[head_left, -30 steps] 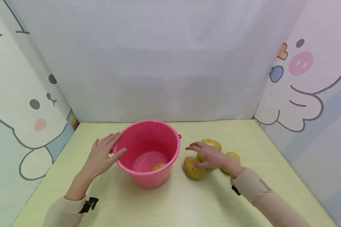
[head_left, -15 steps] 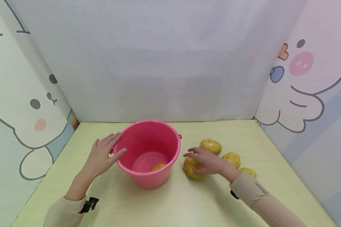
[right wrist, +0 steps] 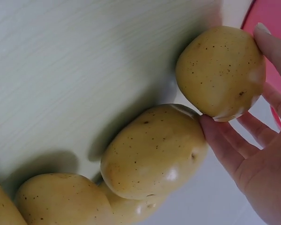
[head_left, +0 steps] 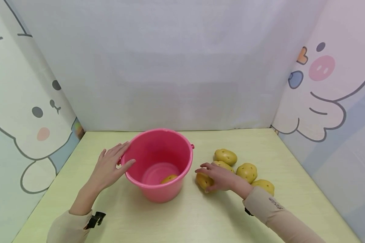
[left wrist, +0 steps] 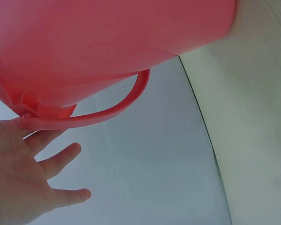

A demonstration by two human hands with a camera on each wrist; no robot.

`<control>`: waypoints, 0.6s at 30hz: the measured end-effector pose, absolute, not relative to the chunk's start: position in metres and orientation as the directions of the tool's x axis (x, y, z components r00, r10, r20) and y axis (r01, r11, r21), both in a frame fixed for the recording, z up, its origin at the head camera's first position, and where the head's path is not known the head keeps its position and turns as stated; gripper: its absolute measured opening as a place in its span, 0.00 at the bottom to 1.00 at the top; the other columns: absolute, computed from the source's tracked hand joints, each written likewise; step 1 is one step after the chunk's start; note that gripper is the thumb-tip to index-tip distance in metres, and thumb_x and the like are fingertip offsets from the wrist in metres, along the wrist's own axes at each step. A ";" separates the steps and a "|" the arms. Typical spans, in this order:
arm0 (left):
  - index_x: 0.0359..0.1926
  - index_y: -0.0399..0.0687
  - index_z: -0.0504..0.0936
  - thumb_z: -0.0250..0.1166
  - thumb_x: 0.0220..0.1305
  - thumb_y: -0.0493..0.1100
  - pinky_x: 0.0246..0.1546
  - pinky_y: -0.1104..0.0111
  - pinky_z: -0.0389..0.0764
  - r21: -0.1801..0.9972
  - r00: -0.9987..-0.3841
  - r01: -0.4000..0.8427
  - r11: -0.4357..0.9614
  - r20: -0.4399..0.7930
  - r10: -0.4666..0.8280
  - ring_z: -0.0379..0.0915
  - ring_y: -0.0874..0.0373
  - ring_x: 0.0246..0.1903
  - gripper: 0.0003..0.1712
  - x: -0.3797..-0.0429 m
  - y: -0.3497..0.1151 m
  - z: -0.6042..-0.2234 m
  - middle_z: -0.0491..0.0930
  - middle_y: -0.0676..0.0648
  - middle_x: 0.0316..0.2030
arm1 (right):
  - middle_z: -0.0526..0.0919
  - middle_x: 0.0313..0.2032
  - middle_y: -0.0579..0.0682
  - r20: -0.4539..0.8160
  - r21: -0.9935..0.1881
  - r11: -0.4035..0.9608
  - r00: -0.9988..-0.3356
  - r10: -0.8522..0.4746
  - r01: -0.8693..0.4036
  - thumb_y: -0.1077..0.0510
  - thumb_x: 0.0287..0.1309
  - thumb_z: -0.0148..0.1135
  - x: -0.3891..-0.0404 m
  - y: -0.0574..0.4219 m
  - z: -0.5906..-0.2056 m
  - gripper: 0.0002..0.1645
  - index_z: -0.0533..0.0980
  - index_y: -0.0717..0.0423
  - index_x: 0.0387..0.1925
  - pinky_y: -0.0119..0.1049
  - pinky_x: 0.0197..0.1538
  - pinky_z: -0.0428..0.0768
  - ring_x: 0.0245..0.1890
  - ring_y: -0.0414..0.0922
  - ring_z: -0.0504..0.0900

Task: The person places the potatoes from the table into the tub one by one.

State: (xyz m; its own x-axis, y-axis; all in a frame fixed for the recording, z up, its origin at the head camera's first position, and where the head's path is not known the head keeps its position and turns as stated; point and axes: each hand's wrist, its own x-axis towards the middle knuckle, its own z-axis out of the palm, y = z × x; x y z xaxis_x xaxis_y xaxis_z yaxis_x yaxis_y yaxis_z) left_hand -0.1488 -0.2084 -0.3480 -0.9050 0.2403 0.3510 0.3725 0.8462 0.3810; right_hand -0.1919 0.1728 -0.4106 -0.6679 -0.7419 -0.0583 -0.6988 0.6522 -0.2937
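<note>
A pink bucket (head_left: 161, 195) stands on the table, one potato (head_left: 169, 178) visible inside it. My left hand (head_left: 108, 166) rests against its left rim; the left wrist view shows the fingers spread beside the handle (left wrist: 96, 118). To the right of the bucket, my right hand (head_left: 221, 177) has thumb and fingers on opposite sides of the nearest potato (right wrist: 220, 72), gripping it at table level. A second potato (right wrist: 154, 150) lies against my little finger in the right wrist view. The hand partly covers the gripped potato in the head view.
More potatoes lie behind and right of my right hand: one at the back (head_left: 225, 157), one in the middle right (head_left: 247, 172) and one by the sleeve (head_left: 264, 186). A pale curtain wall (head_left: 176, 84) closes off the table's far edge.
My right hand has come down and slightly toward me onto the nearest potato, its fingers now around it, uncovering the potato behind. The left hand and bucket stay put.
</note>
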 end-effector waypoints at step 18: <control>0.62 0.42 0.61 0.60 0.53 0.56 0.51 0.38 0.47 0.384 -0.902 0.375 0.844 0.360 0.237 0.51 0.40 0.57 0.39 -0.149 -0.210 -0.350 0.63 0.39 0.57 | 0.65 0.54 0.50 -0.085 -0.265 0.656 -0.660 -0.746 -0.707 0.46 0.40 0.69 -0.189 0.171 -0.416 0.40 0.64 0.47 0.57 0.43 0.50 0.70 0.49 0.47 0.68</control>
